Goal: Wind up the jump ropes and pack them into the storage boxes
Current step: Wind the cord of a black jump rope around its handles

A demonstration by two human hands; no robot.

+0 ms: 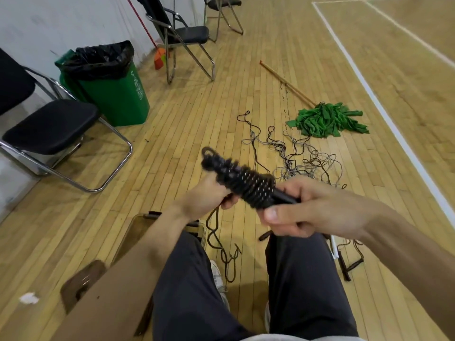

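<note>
A black jump rope (242, 179) is wound in tight coils around its handles and sits in front of me above my knees. My right hand (301, 209) grips the bundle's near end, where a bare handle sticks out. My left hand (209, 196) holds it from below, and a loose rope tail (216, 238) hangs from there to the floor. More jump ropes (293, 156) lie tangled on the wooden floor ahead. A clear storage box (138, 226) stands at my left knee, partly hidden by my left arm. A cardboard box (86, 279) sits lower left.
Black folding chairs (56, 126) stand at left and at the back. A green bin (115, 89) with a black liner is beside the wall. A green mop (325, 119) lies beyond the ropes. Two rope handles (348, 265) lie by my right leg.
</note>
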